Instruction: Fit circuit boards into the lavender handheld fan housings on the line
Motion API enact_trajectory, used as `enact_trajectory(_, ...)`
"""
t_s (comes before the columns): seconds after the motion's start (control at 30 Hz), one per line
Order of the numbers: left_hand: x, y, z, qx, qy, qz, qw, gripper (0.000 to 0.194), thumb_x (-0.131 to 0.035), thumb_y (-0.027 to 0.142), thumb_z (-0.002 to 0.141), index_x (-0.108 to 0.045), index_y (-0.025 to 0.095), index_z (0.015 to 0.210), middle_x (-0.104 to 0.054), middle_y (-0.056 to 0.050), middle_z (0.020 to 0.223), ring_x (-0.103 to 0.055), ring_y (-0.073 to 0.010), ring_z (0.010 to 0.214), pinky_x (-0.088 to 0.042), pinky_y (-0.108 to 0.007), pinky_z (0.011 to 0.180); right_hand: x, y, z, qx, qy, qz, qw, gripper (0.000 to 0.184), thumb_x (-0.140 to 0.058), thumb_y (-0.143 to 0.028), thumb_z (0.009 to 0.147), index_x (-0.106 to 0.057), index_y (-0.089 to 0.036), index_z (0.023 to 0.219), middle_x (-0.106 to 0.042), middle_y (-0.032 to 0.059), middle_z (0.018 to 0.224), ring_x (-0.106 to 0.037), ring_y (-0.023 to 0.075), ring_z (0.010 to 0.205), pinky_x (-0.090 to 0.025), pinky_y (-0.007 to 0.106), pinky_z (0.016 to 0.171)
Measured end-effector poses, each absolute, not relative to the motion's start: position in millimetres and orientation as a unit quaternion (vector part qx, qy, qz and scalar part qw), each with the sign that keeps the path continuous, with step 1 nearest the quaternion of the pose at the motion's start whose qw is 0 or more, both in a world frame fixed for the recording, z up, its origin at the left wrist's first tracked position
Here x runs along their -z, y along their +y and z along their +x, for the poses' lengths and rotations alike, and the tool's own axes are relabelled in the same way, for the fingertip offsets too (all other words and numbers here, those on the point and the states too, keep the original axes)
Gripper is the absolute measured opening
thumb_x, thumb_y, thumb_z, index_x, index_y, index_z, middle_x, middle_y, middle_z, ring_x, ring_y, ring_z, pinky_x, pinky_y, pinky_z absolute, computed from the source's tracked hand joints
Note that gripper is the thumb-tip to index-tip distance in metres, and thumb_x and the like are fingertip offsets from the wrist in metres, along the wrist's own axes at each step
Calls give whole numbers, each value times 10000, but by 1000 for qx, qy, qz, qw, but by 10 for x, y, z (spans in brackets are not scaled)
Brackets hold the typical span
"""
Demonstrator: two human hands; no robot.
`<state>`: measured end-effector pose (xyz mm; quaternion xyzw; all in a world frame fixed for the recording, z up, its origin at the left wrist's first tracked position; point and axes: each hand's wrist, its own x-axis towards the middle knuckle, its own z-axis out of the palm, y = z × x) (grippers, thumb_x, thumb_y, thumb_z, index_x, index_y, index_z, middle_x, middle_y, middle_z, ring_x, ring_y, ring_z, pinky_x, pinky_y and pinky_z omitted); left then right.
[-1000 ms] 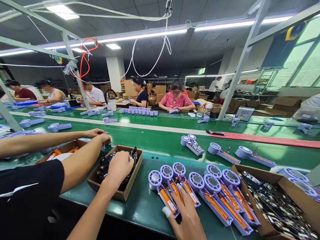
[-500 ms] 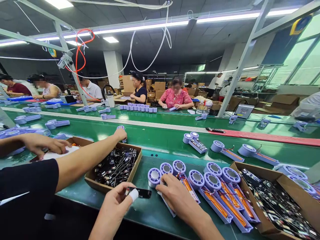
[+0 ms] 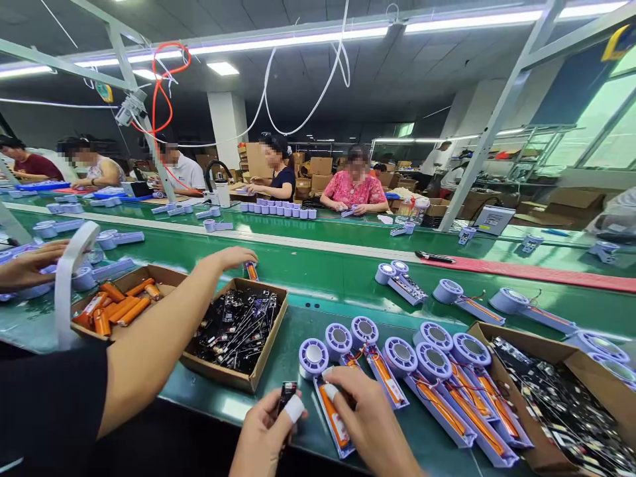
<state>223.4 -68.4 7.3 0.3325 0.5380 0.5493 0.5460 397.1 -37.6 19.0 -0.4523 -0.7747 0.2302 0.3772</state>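
In the head view, my left hand (image 3: 271, 427) pinches a small black circuit board (image 3: 287, 395) between thumb and fingers, held upright above the table edge. White tape or a cot covers the thumb tip. My right hand (image 3: 370, 414) bends over a purple handheld fan (image 3: 314, 358), its fingers closed at the neck of the open handle; what exactly they pinch is partly hidden. An orange battery (image 3: 332, 407) lies in that handle. Right of it, several similar open fans (image 3: 433, 361) with orange batteries and red wires lie side by side.
A carton of circuit boards (image 3: 268, 351) stands left, another carton (image 3: 507, 424) right. A co-worker's arm (image 3: 163, 344) reaches across beside a box of orange batteries (image 3: 122, 308); their other hand is near a white curved strip (image 3: 67, 285). Fans lie on the green belt (image 3: 322, 265).
My left hand has turned the circuit board from lying sideways to upright. My right hand has drawn back slightly, baring the battery. The co-worker's white strip has lifted off the battery box.
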Motion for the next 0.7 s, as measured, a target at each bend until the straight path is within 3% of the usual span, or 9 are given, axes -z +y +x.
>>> enact_trajectory(0.17, -74, -717, 2307, -504, 537, 444, 509, 460, -669, 603, 753, -741, 156, 835, -646, -28, 612, -543, -154, 571, -437, -235, 548, -140, -492, 3918, -99, -866, -369, 324, 364, -397, -49, 896, -612, -239, 1120, -692, 55, 1120, -673, 212, 972, -523, 382, 926)
enact_trajectory(0.23, -43, -763, 2333, -498, 549, 426, 519, 504, -646, 633, 754, -722, 151, 880, -572, 7, 514, -461, -117, 449, -379, -215, 445, -163, -504, 3892, -107, -864, -376, 316, 341, -405, -51, 903, -607, -247, 1097, -692, 42, 1089, -667, 201, 959, -518, 367, 933)
enact_trajectory(0.33, 15, -800, 2347, -510, 568, 392, 513, 449, -660, 597, 755, -701, 160, 850, -428, 72, 428, -305, -70, 369, -248, -182, 369, -210, -495, 3833, -82, -864, -383, 316, 268, -412, -83, 922, -621, -227, 1010, -692, 55, 995, -665, 210, 865, -559, 329, 783)
enact_trajectory(0.47, -34, -751, 2320, -529, 559, 392, 504, 359, -760, 498, 683, -713, 161, 798, -593, 9, 606, -478, -112, 530, -399, -192, 496, -216, -478, 3738, -12, -868, -369, 331, 235, -420, -69, 909, -623, -187, 917, -676, 75, 887, -648, 224, 746, -549, 321, 637)
enact_trajectory(0.57, -124, -698, 2296, -521, 557, 388, 517, 354, -784, 487, 651, -718, 155, 754, -553, 18, 541, -526, -144, 575, -419, -202, 513, -188, -475, 3709, -20, -869, -374, 324, 203, -476, -34, 865, -615, -178, 903, -663, 68, 887, -631, 228, 749, -538, 328, 634)
enact_trajectory(0.7, -128, -655, 2301, -504, 544, 357, 567, 400, -785, 527, 631, -675, 148, 698, -383, 88, 428, -377, -77, 413, -307, -171, 391, -170, -474, 3766, -100, -869, -380, 300, 242, -493, -21, 858, -614, -198, 969, -645, 54, 963, -606, 222, 829, -528, 333, 705)
